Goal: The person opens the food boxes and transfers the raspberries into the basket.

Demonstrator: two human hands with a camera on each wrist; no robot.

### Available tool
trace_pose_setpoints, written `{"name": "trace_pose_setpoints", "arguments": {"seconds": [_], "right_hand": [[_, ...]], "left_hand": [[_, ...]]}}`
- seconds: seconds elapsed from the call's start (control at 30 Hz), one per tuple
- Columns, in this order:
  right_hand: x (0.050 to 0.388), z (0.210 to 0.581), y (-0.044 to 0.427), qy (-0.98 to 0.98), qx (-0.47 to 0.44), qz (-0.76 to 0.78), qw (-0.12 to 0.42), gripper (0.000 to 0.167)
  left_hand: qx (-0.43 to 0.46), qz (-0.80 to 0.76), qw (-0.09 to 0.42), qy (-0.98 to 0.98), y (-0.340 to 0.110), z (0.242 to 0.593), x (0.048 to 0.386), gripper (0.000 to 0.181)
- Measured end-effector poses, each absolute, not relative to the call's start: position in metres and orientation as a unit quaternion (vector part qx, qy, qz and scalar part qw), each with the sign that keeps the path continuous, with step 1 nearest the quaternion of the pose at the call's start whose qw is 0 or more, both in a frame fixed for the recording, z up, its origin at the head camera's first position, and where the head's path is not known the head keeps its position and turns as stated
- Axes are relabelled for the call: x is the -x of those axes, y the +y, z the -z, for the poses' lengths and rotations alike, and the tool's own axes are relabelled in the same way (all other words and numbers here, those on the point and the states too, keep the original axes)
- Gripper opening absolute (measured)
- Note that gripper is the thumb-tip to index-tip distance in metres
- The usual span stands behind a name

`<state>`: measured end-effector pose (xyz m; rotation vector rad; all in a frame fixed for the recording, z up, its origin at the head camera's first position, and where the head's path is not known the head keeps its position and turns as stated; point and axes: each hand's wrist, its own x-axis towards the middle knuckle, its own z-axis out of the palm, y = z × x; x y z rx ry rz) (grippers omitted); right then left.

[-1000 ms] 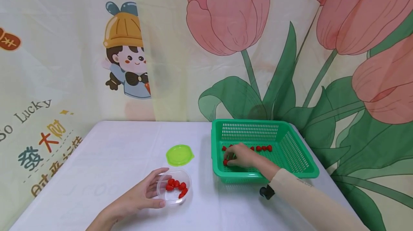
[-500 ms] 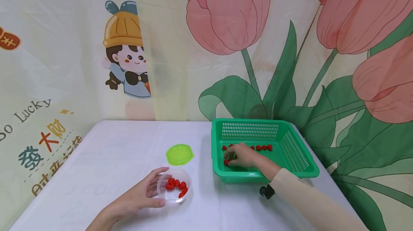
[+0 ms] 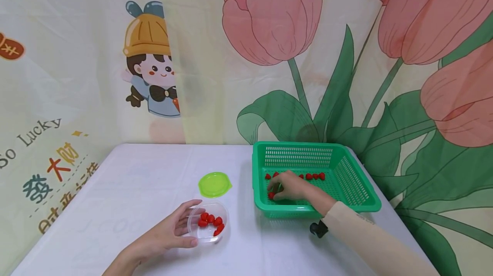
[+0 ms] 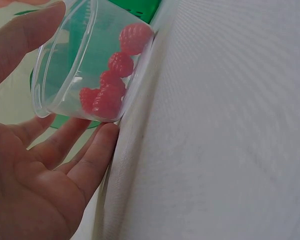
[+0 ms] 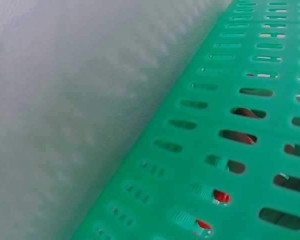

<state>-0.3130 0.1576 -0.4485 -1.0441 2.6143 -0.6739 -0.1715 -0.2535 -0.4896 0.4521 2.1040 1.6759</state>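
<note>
My left hand (image 3: 175, 227) holds a clear plastic tub (image 4: 75, 60) by its side, thumb and fingers curved about it. The tub stands on the white table with several red raspberries (image 4: 135, 38) in its bottom. Inside the green basket (image 3: 319, 208), my right hand (image 3: 290, 185) reaches down with bent fingers and pinches a raspberry (image 3: 271, 195) at the near left. Behind that hand lies a row of raspberries (image 3: 316, 176), partly covered by it. The right wrist view shows mainly the basket's slotted wall (image 5: 230, 120), with bits of red through the slots.
A lime-green lid (image 3: 215, 185) lies flat beyond the tub, left of the basket. The basket takes up the right part of the white-covered table (image 3: 154, 169). A printed curtain (image 3: 208, 53) hangs behind the table.
The raspberry at my right fingertips has shifted very slightly to the right. My left hand and the tub stay in place.
</note>
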Motion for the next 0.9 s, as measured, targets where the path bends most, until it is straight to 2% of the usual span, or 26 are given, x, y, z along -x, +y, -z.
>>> {"name": "trace_pose_setpoints", "arguments": {"seconds": [0.33, 0.47, 0.7, 0.9], "right_hand": [[0.307, 0.437, 0.160, 0.897, 0.353, 0.242, 0.114, 0.030], [0.302, 0.423, 0.160, 0.891, 0.362, 0.257, 0.089, 0.029], [0.288, 0.387, 0.147, 0.874, 0.397, 0.281, 0.015, 0.027], [0.265, 0.368, 0.119, 0.863, 0.419, 0.282, 0.008, 0.029]], "left_hand": [[-0.168, -0.608, 0.211, 0.747, -0.254, 0.490, 0.172, 0.097], [-0.166, -0.608, 0.211, 0.747, -0.254, 0.489, 0.172, 0.096], [-0.161, -0.601, 0.207, 0.755, -0.254, 0.488, 0.171, 0.097], [-0.163, -0.603, 0.208, 0.753, -0.254, 0.489, 0.172, 0.097]]}}
